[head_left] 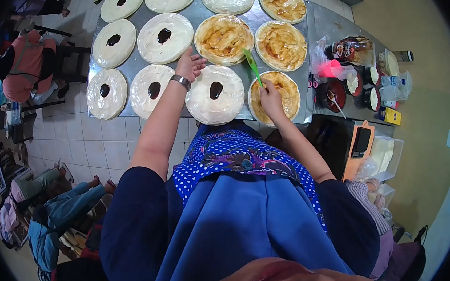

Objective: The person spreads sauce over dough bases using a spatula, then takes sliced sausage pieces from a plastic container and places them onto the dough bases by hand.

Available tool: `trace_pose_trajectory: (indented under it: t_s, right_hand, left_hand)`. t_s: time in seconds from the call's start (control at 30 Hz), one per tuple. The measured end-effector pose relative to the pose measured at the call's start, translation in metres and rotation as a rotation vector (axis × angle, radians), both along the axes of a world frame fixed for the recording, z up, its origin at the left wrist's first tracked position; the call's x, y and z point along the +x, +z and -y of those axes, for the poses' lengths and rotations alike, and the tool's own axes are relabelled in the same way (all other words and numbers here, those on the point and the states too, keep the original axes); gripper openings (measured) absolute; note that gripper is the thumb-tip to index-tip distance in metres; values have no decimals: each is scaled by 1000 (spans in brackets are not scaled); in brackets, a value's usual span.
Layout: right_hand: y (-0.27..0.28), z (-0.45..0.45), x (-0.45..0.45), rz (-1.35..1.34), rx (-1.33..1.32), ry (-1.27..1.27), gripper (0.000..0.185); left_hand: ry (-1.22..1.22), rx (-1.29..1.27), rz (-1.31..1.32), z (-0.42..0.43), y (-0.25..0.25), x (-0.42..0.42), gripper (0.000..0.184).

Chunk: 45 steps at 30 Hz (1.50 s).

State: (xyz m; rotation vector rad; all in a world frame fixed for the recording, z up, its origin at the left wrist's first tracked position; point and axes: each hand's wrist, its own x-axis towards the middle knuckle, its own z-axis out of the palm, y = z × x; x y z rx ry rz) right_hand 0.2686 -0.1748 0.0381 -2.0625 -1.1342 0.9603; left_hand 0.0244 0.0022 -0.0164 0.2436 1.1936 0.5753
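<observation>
My right hand grips a green spatula, its blade at the right edge of a round cake with brown glaze smeared over its top. Below that hand lies another brown-glazed cake, partly covered by it. My left hand, with a watch on the wrist, is held out with fingers apart and nothing in them, beside the smeared cake's lower left edge. Close by are a white cake with a dark dollop and a similar white cake at the table's near edge.
Several more white cakes with dark dollops cover the metal table. To the right are a pink cup, a dark red bowl with a spoon, a packet and a phone. People sit at left; another person is at lower right.
</observation>
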Motion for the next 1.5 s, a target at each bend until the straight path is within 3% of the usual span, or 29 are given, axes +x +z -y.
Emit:
trace_pose_trajectory:
  t_s: [0.17, 0.23, 0.3, 0.4, 0.57, 0.63, 0.77, 0.87, 0.93, 1.03, 1.1, 1.23, 1.3, 1.37, 1.5]
  right_hand:
    - [1, -6, -32, -158, -57, 213, 31]
    - [8, -42, -43, 9, 143, 323, 32]
    - [26, -76, -51, 397, 167, 455, 35]
    - [30, -103, -45, 617, 47, 649, 39]
    - [32, -69, 35, 828, 154, 771, 44]
    - [55, -63, 70, 876, 233, 689, 44]
    - [64, -93, 67, 777, 370, 742, 46]
    - [18, -136, 30, 730, 458, 909, 45]
    - [-6, -170, 17, 710, 509, 935, 45]
    - [-17, -191, 18, 833, 483, 839, 46]
    - [-9, -195, 45, 826, 173, 718, 46]
    - [1, -117, 80, 720, 170, 505, 37]
    - [-15, -72, 89, 391, 199, 565, 31]
    - [1, -23, 63, 74, 56, 483, 29]
    - [-12, 42, -2, 30, 90, 544, 31]
  left_hand:
    - [1, 23, -38, 4, 13, -3, 56]
    - [16, 97, -74, 8, 20, -12, 55]
    - [37, 183, -97, 12, 40, -21, 50]
    - [38, 288, -102, 22, 55, -45, 44]
    - [137, 397, -117, 71, 80, -93, 38]
    - [238, 409, -198, 99, 84, -110, 35]
    - [319, 416, -275, 156, 88, -117, 34]
    - [299, 380, -304, 188, 89, -99, 32]
    - [99, 343, -421, 206, 83, -87, 30]
    - [-6, 332, -499, 240, 76, -71, 29]
    - [-67, 287, -540, 265, 62, -67, 30]
    - [-15, 75, -483, 305, 38, -60, 32]
    - [14, 26, -422, 308, 31, -53, 33]
    - [64, 10, -253, 310, 14, -56, 40]
    - [156, 32, 25, 288, 3, -54, 52]
